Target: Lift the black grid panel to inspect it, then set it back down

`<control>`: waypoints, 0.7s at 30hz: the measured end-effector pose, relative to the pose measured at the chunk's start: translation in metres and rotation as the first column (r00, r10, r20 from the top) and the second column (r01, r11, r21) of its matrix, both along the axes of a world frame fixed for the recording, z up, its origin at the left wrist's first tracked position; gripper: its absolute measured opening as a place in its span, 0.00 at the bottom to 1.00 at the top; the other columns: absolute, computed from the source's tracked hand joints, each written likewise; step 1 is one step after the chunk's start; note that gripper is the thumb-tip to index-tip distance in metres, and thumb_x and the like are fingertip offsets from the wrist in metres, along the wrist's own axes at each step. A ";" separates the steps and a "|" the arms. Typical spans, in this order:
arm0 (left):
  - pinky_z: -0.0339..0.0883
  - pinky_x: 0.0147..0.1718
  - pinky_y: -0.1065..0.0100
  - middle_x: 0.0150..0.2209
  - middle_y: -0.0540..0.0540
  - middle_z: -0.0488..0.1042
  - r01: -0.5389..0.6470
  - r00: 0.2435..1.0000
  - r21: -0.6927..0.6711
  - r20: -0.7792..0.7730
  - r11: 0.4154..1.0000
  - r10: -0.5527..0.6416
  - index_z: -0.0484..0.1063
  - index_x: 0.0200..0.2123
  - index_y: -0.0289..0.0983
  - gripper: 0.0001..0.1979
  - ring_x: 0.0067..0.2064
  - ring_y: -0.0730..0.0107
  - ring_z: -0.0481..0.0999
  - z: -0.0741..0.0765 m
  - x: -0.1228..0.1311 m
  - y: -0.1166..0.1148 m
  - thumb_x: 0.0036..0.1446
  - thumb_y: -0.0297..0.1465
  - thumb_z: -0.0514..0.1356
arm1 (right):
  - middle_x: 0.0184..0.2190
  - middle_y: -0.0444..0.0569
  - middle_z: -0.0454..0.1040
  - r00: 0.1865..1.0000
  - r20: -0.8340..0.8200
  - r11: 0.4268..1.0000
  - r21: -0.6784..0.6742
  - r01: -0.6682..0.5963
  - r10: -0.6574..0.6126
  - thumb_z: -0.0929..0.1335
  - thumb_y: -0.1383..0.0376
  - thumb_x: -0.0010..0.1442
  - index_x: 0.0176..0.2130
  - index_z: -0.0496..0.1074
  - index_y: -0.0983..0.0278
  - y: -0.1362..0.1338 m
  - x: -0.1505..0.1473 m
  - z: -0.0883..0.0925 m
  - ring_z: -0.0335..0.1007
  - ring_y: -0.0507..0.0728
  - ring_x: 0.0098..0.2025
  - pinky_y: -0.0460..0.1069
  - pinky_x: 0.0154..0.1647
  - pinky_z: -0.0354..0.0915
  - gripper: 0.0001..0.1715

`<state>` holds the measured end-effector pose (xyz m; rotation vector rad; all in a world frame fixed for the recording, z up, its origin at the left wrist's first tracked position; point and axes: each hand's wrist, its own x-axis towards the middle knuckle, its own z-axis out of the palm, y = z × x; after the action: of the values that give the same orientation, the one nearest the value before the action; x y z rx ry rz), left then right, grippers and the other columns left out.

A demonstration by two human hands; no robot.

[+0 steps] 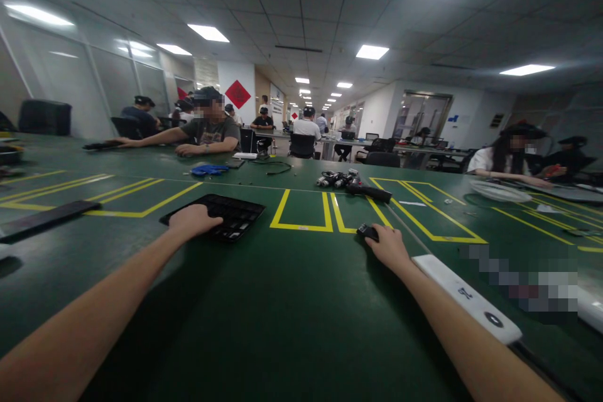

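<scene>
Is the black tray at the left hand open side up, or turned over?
Open side up: the black tray shows its compartments beside the left hand's thumb.

black compartmented tray [238, 212], lying flat, small black object [364, 232] rightward

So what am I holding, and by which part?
Your left hand grips the black tray by its near left edge; your right hand holds a small black object by its right end.
</scene>
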<state>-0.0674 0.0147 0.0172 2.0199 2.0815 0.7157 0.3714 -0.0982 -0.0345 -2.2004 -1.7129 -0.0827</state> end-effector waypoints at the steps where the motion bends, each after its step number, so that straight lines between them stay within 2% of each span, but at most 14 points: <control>1: 0.62 0.34 0.62 0.25 0.42 0.71 -0.028 0.999 -0.010 -0.045 1.000 0.028 0.60 0.15 0.35 0.18 0.41 0.48 0.71 0.001 0.010 -0.003 0.39 0.43 0.61 | 0.47 0.56 0.68 0.996 -0.082 0.999 0.021 -0.034 0.036 0.63 0.61 0.54 0.51 0.64 0.67 0.000 -0.004 0.002 0.60 0.61 0.51 0.54 0.52 0.53 0.25; 3: 0.63 0.34 0.64 0.30 0.41 0.73 -0.029 0.998 -0.007 -0.047 1.000 0.028 0.66 0.22 0.35 0.16 0.40 0.52 0.72 0.004 0.037 -0.011 0.41 0.44 0.59 | 0.48 0.52 0.68 0.950 -0.281 0.990 0.066 -0.125 0.138 0.63 0.61 0.53 0.52 0.63 0.66 -0.002 -0.016 0.006 0.61 0.59 0.51 0.52 0.52 0.55 0.26; 5: 0.64 0.33 0.67 0.33 0.42 0.74 0.086 0.988 0.049 0.127 0.995 -0.092 0.69 0.29 0.35 0.15 0.38 0.58 0.73 0.004 0.070 -0.024 0.45 0.42 0.57 | 0.49 0.51 0.67 0.848 -0.455 0.963 0.125 -0.240 0.271 0.63 0.61 0.53 0.53 0.62 0.64 -0.008 -0.033 0.010 0.62 0.57 0.50 0.51 0.51 0.56 0.28; 6: 0.64 0.33 0.68 0.34 0.43 0.74 0.145 0.959 0.073 0.237 0.987 -0.158 0.69 0.33 0.35 0.16 0.37 0.61 0.73 0.003 0.088 -0.032 0.47 0.41 0.55 | 0.50 0.50 0.66 0.787 -0.515 0.940 0.157 -0.303 0.339 0.64 0.61 0.53 0.54 0.61 0.64 -0.011 -0.041 0.012 0.62 0.57 0.51 0.51 0.51 0.57 0.28; 8: 0.65 0.34 0.68 0.35 0.43 0.74 0.277 0.852 0.095 0.435 0.956 -0.291 0.68 0.37 0.33 0.17 0.37 0.63 0.73 -0.002 0.121 -0.052 0.50 0.40 0.53 | 0.51 0.50 0.65 0.672 -0.584 0.886 0.221 -0.408 0.455 0.64 0.61 0.53 0.54 0.60 0.63 -0.019 -0.057 0.015 0.61 0.56 0.51 0.51 0.52 0.57 0.29; 11: 0.66 0.37 0.67 0.38 0.42 0.74 0.475 0.692 0.102 0.570 0.874 -0.443 0.67 0.40 0.32 0.17 0.39 0.64 0.73 -0.014 0.154 -0.080 0.51 0.39 0.54 | 0.51 0.50 0.65 0.530 -0.630 0.808 0.304 -0.504 0.568 0.65 0.60 0.53 0.54 0.60 0.62 -0.027 -0.071 0.016 0.61 0.56 0.52 0.51 0.53 0.57 0.29; 13: 0.66 0.39 0.65 0.39 0.42 0.73 0.563 0.616 0.108 0.606 0.820 -0.503 0.65 0.40 0.33 0.19 0.41 0.63 0.73 -0.023 0.163 -0.092 0.50 0.40 0.55 | 0.51 0.50 0.65 0.479 -0.629 0.770 0.340 -0.540 0.613 0.65 0.60 0.53 0.53 0.61 0.61 -0.030 -0.073 0.013 0.60 0.56 0.53 0.52 0.54 0.56 0.28; 16: 0.65 0.42 0.62 0.41 0.40 0.72 0.627 0.561 0.136 0.605 0.767 -0.565 0.64 0.42 0.34 0.20 0.43 0.61 0.72 -0.033 0.165 -0.098 0.50 0.41 0.57 | 0.51 0.50 0.65 0.470 -0.614 0.749 0.340 -0.569 0.635 0.66 0.61 0.52 0.53 0.62 0.62 -0.031 -0.071 0.010 0.58 0.57 0.54 0.54 0.56 0.54 0.28; 19: 0.64 0.45 0.61 0.44 0.39 0.70 0.652 0.531 0.163 0.599 0.740 -0.599 0.62 0.44 0.34 0.20 0.46 0.60 0.70 -0.036 0.162 -0.098 0.51 0.41 0.56 | 0.52 0.51 0.64 0.459 -0.631 0.751 0.329 -0.572 0.625 0.66 0.62 0.53 0.53 0.61 0.63 -0.031 -0.070 0.009 0.58 0.57 0.54 0.54 0.56 0.53 0.28; 21: 0.63 0.46 0.61 0.46 0.39 0.69 0.685 0.475 0.181 0.622 0.705 -0.622 0.62 0.44 0.35 0.19 0.48 0.59 0.69 -0.036 0.161 -0.099 0.52 0.40 0.55 | 0.52 0.51 0.63 0.446 -0.630 0.739 0.332 -0.586 0.636 0.66 0.63 0.53 0.53 0.61 0.62 -0.030 -0.071 0.008 0.58 0.57 0.54 0.54 0.56 0.53 0.27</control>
<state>0.0933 -0.0841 -0.0186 1.8937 0.8090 0.9347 0.3006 -0.1283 -0.0265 -1.1242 -1.8180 0.7958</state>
